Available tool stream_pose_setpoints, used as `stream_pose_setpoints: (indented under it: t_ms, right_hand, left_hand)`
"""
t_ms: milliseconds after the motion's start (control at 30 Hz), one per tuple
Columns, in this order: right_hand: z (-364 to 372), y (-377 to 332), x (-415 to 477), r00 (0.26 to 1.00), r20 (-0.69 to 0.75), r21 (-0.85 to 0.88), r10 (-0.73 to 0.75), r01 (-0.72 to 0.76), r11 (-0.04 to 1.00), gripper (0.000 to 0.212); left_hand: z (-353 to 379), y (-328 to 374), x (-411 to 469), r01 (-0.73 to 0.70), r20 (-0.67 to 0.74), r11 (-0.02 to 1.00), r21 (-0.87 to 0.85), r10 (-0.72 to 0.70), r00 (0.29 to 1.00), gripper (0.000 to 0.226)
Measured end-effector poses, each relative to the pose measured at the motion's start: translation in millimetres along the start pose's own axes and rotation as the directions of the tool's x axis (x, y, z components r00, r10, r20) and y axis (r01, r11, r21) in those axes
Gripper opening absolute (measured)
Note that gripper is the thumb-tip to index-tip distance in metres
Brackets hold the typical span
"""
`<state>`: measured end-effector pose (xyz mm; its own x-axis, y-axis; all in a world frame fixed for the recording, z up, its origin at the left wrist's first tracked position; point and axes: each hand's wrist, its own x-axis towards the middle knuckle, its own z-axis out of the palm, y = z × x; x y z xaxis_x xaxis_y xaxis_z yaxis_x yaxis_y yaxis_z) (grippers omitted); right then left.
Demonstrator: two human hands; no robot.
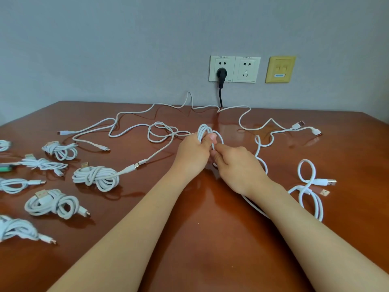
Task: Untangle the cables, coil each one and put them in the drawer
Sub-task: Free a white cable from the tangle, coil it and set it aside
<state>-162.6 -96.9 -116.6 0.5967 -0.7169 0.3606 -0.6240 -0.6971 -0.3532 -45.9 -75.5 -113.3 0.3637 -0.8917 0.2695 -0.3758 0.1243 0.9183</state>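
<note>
My left hand (pixel 194 151) grips a small coil of white cable (pixel 205 129), its loops standing up above the fingers. My right hand (pixel 235 165) pinches a strand of the same cable just right of the coil. That cable trails under my right wrist and loops away to the right. Several loose white cables (pixel 160 131) lie tangled across the far part of the brown table (pixel 189 239). Several coiled white cables (pixel 95 175) lie on the left side. No drawer is in view.
A short white cable (pixel 311 184) lies in loops at the right. On the wall behind are two white sockets (pixel 234 69), one holding a black plug (pixel 221 73), and a yellow plate (pixel 280 69). A green object (pixel 6 168) shows at the left edge.
</note>
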Motion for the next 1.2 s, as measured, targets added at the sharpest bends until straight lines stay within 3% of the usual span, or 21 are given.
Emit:
stream_pose_setpoints:
  t_ms: [133,267,433,533,600,800,967,1067,1200]
  right_hand:
    - [-1,0,-1,1.0,-0.015,-0.019,-0.011,0.011,1.0,0.03]
    - [-3,-6,1,0.999,-0.026,-0.044,-0.027,0.026,0.999,0.038]
    - [-5,-7,-2,0.994,-0.056,-0.056,-0.098,0.094,0.994,0.031]
    - [-6,-7,-3,0.989,-0.095,-0.061,-0.11,0.105,0.993,0.015]
    - [-6,-6,-3,0.987,-0.095,-0.087,-0.13,0.122,0.989,0.015]
    - [-10,-3,-2,0.981,-0.065,-0.12,-0.182,0.173,0.978,0.017]
    - [-12,0,0,0.947,-0.191,-0.073,-0.259,0.249,0.966,0.009]
    - [-6,3,3,0.926,-0.199,-0.046,-0.321,0.318,0.947,0.009]
    - [-4,3,6,0.913,-0.243,0.078,-0.329,0.356,0.931,0.011]
  left_hand:
    - [1,3,-2,0.007,-0.016,0.999,0.05,-0.006,1.0,0.04]
    - [-1,4,1,0.18,0.02,0.956,-0.231,-0.181,0.983,0.031]
    - [-14,11,5,0.328,0.114,0.667,-0.669,-0.344,0.932,0.027]
    - [-24,12,6,0.336,0.166,0.482,-0.809,-0.361,0.918,0.03]
    - [-28,13,8,0.326,0.163,0.434,-0.84,-0.371,0.914,0.032]
    - [-40,7,16,0.341,0.159,0.466,-0.816,-0.386,0.909,0.036]
    - [-40,4,16,0.382,0.087,0.64,-0.667,-0.442,0.893,0.035]
    - [-31,4,15,0.431,0.064,0.764,-0.48,-0.459,0.886,0.033]
    - [-22,8,8,0.389,0.089,0.888,-0.244,-0.379,0.921,0.046]
